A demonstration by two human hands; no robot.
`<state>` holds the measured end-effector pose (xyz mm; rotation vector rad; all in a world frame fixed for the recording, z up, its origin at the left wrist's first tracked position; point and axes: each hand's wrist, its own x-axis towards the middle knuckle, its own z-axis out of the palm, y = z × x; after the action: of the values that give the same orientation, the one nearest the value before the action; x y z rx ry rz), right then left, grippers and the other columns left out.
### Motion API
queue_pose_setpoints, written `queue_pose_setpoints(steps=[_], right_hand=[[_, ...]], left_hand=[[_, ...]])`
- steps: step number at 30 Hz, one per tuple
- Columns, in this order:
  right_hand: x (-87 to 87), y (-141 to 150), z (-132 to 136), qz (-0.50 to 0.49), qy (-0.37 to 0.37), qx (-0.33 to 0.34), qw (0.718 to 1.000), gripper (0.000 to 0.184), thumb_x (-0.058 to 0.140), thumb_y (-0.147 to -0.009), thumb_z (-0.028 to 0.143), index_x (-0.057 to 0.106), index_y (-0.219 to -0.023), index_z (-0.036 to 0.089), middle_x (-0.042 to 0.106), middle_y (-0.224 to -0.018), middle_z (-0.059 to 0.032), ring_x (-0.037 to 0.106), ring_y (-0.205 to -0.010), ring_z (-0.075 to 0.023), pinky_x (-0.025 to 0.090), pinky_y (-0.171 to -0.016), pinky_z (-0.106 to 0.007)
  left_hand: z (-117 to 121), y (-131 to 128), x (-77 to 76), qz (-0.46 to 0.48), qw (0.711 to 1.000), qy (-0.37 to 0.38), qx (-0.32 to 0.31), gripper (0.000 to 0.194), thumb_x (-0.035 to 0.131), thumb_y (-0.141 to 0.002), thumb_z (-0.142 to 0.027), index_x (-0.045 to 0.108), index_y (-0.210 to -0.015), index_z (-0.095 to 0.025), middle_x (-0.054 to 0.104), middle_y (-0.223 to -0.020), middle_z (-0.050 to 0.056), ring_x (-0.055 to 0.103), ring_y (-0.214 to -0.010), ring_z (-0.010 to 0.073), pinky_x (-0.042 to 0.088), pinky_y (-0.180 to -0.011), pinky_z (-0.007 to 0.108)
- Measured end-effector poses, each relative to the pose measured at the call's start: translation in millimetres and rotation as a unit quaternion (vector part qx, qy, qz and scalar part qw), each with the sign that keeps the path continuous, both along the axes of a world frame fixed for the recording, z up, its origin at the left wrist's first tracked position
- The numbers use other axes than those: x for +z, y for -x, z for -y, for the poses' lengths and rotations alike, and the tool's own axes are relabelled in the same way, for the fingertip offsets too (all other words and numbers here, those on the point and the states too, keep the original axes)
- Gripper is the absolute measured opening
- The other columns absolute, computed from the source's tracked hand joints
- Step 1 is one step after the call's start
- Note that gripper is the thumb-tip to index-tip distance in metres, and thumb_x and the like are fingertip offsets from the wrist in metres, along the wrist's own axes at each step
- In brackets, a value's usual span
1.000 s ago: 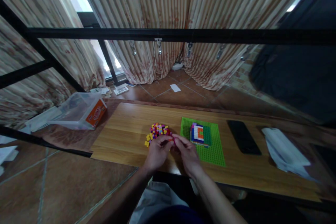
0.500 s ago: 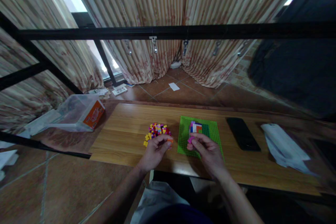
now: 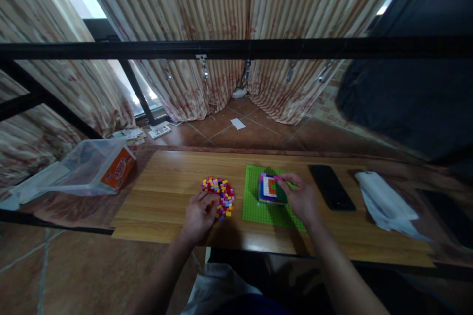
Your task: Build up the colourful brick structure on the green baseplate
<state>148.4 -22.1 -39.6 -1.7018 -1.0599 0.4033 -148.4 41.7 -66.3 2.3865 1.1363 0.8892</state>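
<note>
A green studded baseplate (image 3: 258, 210) lies on the wooden table (image 3: 166, 192). On it stands a small block of stacked bricks (image 3: 269, 188) in white, blue and orange. My right hand (image 3: 301, 199) rests on the block's right side and pinches a small pink brick (image 3: 278, 177) at its top edge. A heap of loose small bricks (image 3: 219, 194), yellow, pink and red, lies left of the plate. My left hand (image 3: 197, 214) sits at the near edge of the heap, fingers curled onto the bricks.
A black phone (image 3: 331, 186) lies right of the baseplate, and a white folded cloth (image 3: 384, 202) further right. A clear plastic box with an orange label (image 3: 94, 167) sits on the far left. A black bar (image 3: 236, 48) crosses the view above.
My hands have parted. The right hand has carried a pink brick from the heap over to the top of the brick block. The left hand has dropped back onto the heap.
</note>
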Motion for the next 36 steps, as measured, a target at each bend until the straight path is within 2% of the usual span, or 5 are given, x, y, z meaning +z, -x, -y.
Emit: queue_pose_setpoints(steps=[10,16,22,28,36], right_hand=[[-23.7,-5.6,-27.3,0.014,-0.019,0.058,0.998,0.023,0.069,-0.075,0.048,0.075,-0.082,0.026,0.073,-0.106,-0.0049,0.062,-0.105,-0.0249,0.040,-0.101,-0.045],[-27.3,-0.9,-32.6,-0.004,-0.016,0.046,0.999,0.020,0.071,-0.072,0.045,0.076,-0.079,0.027,0.072,-0.106,-0.0052,0.062,-0.105,-0.0254,0.040,-0.101,-0.045],[-26.6,2.1,-34.0,-0.095,0.009,0.041,0.995,0.021,0.075,-0.065,0.044,0.076,-0.076,0.026,0.073,-0.098,-0.0040,0.065,-0.095,-0.0234,0.047,-0.090,-0.039],[-23.9,3.3,-34.9,-0.135,0.036,0.041,0.989,0.029,0.077,-0.062,0.047,0.077,-0.077,0.022,0.075,-0.077,-0.0035,0.065,-0.067,-0.0187,0.051,-0.065,-0.032],[-24.0,1.9,-38.3,-0.174,0.044,0.043,0.983,0.030,0.079,-0.059,0.046,0.077,-0.075,0.020,0.074,-0.071,-0.0025,0.065,-0.061,-0.0170,0.052,-0.061,-0.031]], left_hand=[[0.0,2.7,-12.0,-0.012,0.999,-0.041,0.007,0.012,0.061,-0.084,-0.019,0.070,-0.091,-0.022,0.073,-0.099,0.006,0.065,-0.094,0.0214,0.051,-0.088,0.039],[-0.4,-5.5,-0.8,0.014,0.999,-0.019,0.021,0.017,0.058,-0.085,-0.021,0.070,-0.098,-0.021,0.072,-0.103,0.008,0.064,-0.103,0.0235,0.050,-0.096,0.043],[-24.0,-68.0,20.9,0.091,0.991,0.096,0.008,0.024,0.055,-0.089,-0.025,0.070,-0.106,-0.020,0.072,-0.107,0.007,0.065,-0.102,0.0212,0.050,-0.097,0.039],[-48.8,-148.1,3.7,0.167,0.936,0.300,-0.074,0.025,0.055,-0.087,-0.027,0.074,-0.099,-0.018,0.076,-0.094,0.005,0.069,-0.084,0.0169,0.054,-0.081,0.029],[-48.6,-163.6,-14.1,0.263,0.899,0.340,-0.086,0.023,0.060,-0.081,-0.034,0.076,-0.082,-0.017,0.075,-0.081,0.003,0.066,-0.073,0.0152,0.052,-0.072,0.027]])
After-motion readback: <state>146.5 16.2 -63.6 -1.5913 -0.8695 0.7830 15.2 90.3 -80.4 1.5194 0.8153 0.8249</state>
